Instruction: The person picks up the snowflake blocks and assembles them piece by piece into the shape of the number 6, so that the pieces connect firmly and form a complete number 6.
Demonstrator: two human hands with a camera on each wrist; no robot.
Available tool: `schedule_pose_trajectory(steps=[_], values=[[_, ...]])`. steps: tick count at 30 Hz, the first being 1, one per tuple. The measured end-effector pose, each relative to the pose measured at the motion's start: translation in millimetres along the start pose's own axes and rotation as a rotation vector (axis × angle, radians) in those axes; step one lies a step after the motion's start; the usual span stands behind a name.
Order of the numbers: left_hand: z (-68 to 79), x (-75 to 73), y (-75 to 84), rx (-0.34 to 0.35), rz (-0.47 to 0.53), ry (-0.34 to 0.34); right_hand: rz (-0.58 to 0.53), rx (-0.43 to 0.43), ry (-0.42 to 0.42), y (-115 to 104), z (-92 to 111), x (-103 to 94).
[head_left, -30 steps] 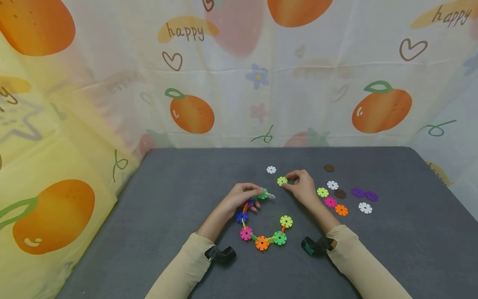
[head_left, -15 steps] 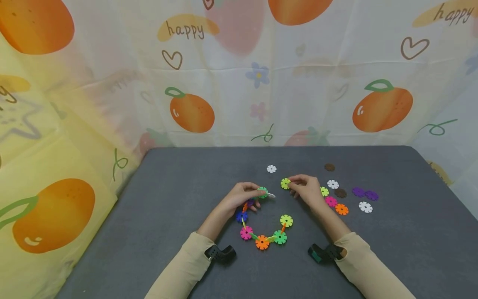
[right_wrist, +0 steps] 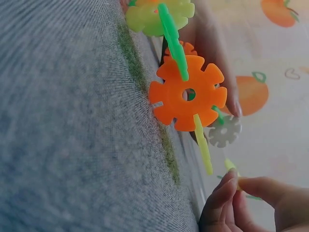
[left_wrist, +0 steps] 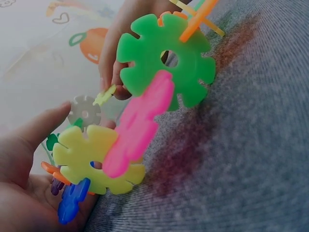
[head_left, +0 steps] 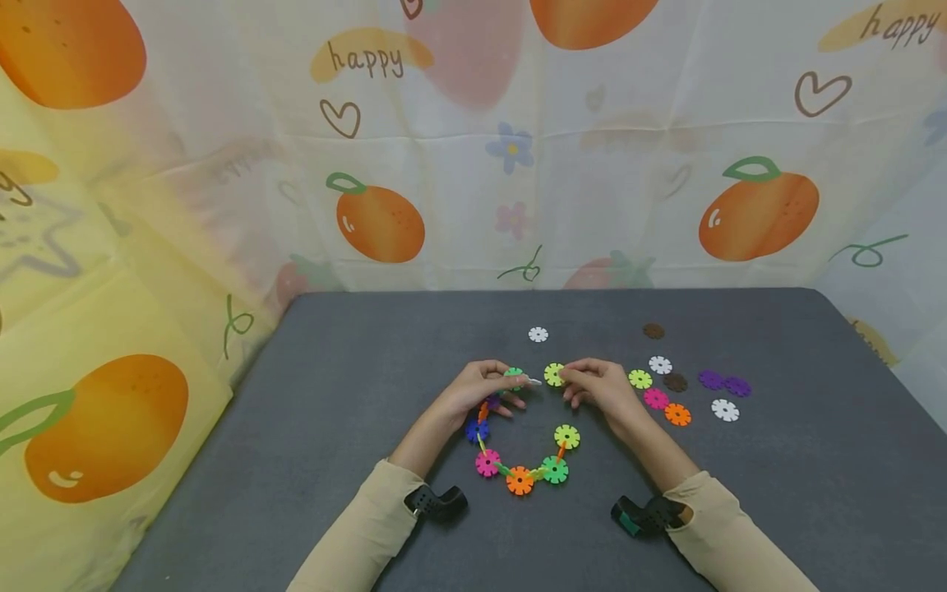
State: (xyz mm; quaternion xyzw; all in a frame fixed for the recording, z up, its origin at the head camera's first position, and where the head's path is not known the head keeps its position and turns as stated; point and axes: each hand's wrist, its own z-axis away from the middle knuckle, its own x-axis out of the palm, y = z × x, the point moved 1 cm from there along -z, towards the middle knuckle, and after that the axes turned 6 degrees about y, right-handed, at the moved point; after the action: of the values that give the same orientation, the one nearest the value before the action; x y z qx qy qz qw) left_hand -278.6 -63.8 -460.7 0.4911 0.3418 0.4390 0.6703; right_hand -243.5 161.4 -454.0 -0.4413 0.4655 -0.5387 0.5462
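A curved chain of notched snowflake discs in several colours lies on the table, with an orange disc (head_left: pixel 520 481) nearest me and a yellow-green disc (head_left: pixel 566 436) at its right end. At the chain's far end my left hand (head_left: pixel 473 390) pinches the white disc (right_wrist: pixel 225 131), which is slotted beside a green disc (head_left: pixel 514 376). My right hand (head_left: pixel 602 388) pinches a loose yellow-green disc (head_left: pixel 553 375) between thumb and fingertips. That disc is held edge-on in the right wrist view, a small gap from the white one. Left fingers partly hide the purple disc (head_left: pixel 493 401).
Loose discs lie to the right on the grey table (head_left: pixel 333 395): an orange disc (head_left: pixel 677 414), a pink disc (head_left: pixel 655 399), purple discs (head_left: pixel 723 383) and several others. One white disc (head_left: pixel 538 335) lies farther back. A fruit-printed curtain (head_left: pixel 459 205) hangs behind the table.
My right hand moved slightly right, then back left and nearer with the yellow-green disc, closer to the chain's end. My left thumb shifted from the green disc toward the white one.
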Motion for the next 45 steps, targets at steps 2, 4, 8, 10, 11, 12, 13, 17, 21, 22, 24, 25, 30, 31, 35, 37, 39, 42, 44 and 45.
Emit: schedule_pose_trajectory(steps=[2,4,8,10,11,12,13,17,21,22,24,25,30,31,35,37,39,42,44,45], values=[[0.1,0.0,0.4,-0.001,0.006,0.001,-0.001,0.003,-0.008,0.9,-0.2,-0.1],[0.4,-0.1,0.9,-0.006,0.010,0.002,0.004,0.003,-0.019,1.7,-0.5,-0.4],[0.5,-0.1,1.4,-0.016,0.019,0.006,0.005,0.007,-0.041,2.3,-0.7,-0.1],[0.4,-0.2,1.4,-0.019,0.025,0.005,0.007,0.009,-0.053,2.5,-1.0,0.5],[0.3,-0.3,1.3,-0.021,0.029,0.004,0.006,0.012,-0.058,2.7,-1.3,0.8],[0.3,-0.3,1.5,-0.024,0.032,0.003,0.007,0.012,-0.065,2.9,-1.5,1.2],[0.4,-0.3,1.6,-0.026,0.034,0.002,0.007,0.011,-0.070,3.1,-1.8,1.5],[-0.2,0.0,1.2,-0.033,0.019,0.004,-0.003,0.010,-0.091,3.3,-1.6,2.3],[-0.8,0.3,0.7,-0.036,-0.011,0.006,-0.008,0.002,-0.112,2.8,-0.7,2.7],[-0.9,0.3,0.7,-0.036,-0.015,0.005,-0.005,0.000,-0.117,2.8,-0.6,2.8],[-0.8,0.1,0.5,-0.033,-0.021,0.006,-0.005,-0.004,-0.123,3.2,-0.7,3.0],[-0.8,0.0,0.4,-0.030,-0.024,0.005,-0.007,-0.005,-0.123,3.5,-0.7,3.1],[0.8,0.5,0.3,-0.012,-0.018,0.004,0.001,-0.037,-0.151,4.7,-0.4,3.9],[1.1,0.8,0.3,-0.008,-0.016,0.002,0.005,-0.046,-0.152,4.9,-0.1,4.2],[1.2,1.6,-0.6,0.006,-0.010,-0.008,0.031,-0.076,-0.157,5.3,1.2,5.7],[1.1,1.7,-1.0,0.012,-0.012,-0.011,0.033,-0.079,-0.148,4.8,2.2,7.1],[0.8,1.8,-1.5,0.019,-0.016,-0.013,0.032,-0.086,-0.147,4.5,2.9,7.9],[1.0,2.5,-1.1,0.026,-0.025,-0.009,0.027,-0.092,-0.145,3.9,3.3,9.0],[0.7,2.9,-1.1,0.023,-0.028,-0.003,0.035,-0.097,-0.148,3.8,2.7,8.9],[0.6,3.2,-1.0,0.021,-0.029,0.000,0.039,-0.093,-0.146,3.5,2.3,9.0]])
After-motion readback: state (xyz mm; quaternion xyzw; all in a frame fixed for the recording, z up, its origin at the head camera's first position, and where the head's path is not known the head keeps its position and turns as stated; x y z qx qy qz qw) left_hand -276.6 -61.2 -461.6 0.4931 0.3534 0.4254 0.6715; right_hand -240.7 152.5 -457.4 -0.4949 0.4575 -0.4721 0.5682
